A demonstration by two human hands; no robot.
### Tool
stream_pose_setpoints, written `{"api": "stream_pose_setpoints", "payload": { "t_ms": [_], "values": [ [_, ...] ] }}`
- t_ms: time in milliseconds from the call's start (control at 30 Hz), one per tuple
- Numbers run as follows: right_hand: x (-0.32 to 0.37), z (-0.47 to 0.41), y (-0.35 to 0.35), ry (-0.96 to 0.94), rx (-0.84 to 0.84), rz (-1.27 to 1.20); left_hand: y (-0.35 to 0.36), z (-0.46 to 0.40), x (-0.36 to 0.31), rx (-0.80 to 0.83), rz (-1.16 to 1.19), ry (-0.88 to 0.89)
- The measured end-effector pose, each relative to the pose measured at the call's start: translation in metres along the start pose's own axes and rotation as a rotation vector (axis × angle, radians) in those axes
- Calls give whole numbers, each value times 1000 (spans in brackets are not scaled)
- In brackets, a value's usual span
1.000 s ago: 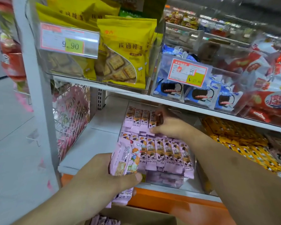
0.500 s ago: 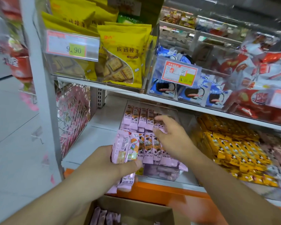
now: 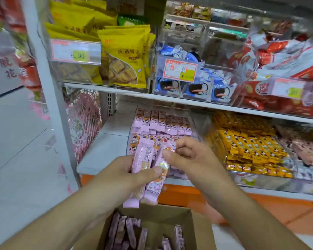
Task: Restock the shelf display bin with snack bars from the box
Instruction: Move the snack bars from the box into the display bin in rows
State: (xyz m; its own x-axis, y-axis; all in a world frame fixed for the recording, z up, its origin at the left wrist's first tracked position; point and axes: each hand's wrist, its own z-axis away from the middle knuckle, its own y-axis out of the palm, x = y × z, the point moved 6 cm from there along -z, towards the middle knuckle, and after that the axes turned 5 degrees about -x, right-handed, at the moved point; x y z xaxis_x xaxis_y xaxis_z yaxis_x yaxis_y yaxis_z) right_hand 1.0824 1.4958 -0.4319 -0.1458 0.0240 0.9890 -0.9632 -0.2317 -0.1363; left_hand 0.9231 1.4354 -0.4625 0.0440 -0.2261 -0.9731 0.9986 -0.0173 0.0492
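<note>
Looking down from the head camera, both hands meet in front of the lower shelf (image 3: 105, 150), above an open cardboard box (image 3: 195, 230). The left hand (image 3: 126, 175) grips a small stack of pink snack bars (image 3: 143, 170), thumb laid across the front of the wrappers and fingers curled behind them; the stack stands roughly upright, its lower ends hanging just over the far edge of the box. The right hand (image 3: 186, 157) pinches the top of the right-most bar in that stack between thumb and curled fingers. Behind the hands, on the shelf, sits the clear display bin (image 3: 193, 123), holding rows of the same pink bars (image 3: 161, 121) lying side by side; its near rows are partly hidden by the hands. More pink bars (image 3: 128, 231) lie loosely inside the box, at its left and centre. To the right of the bin, a second clear bin holds yellow-wrapped bars (image 3: 248, 143). On the upper shelf, far side, stand yellow biscuit bags (image 3: 123, 56) with a price tag (image 3: 76, 52) reading 9.90, blue-wrapped sandwich cookies (image 3: 197, 87) to their right, and red packets (image 3: 271, 73) at far right. A pink wire basket (image 3: 83, 116) hangs at the left of the shelf post.
</note>
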Motion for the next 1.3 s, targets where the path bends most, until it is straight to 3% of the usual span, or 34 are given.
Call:
{"api": "stream_pose_setpoints", "payload": {
  "t_ms": [133,267,400,633,900,1100,1300],
  "values": [
    [2,-2,-7,-153,-66,276,-2,0,6,-80,52,-19],
    [10,11,-1,-459,147,620,-1,0,1,-156,134,-19],
    [5,14,5,-533,176,759,3,-3,-2,-195,112,-10],
    [-6,-7,-30,-375,24,664,5,-20,-2,-229,133,-49],
    [-10,-141,-47,-259,-95,793,-14,-60,6,-318,55,-63],
    [-29,-228,-33,-88,73,1043,-18,-75,14,-282,24,-101],
    [-26,-222,-25,-198,85,1037,-14,-73,12,-309,19,-100]
  ]
}}
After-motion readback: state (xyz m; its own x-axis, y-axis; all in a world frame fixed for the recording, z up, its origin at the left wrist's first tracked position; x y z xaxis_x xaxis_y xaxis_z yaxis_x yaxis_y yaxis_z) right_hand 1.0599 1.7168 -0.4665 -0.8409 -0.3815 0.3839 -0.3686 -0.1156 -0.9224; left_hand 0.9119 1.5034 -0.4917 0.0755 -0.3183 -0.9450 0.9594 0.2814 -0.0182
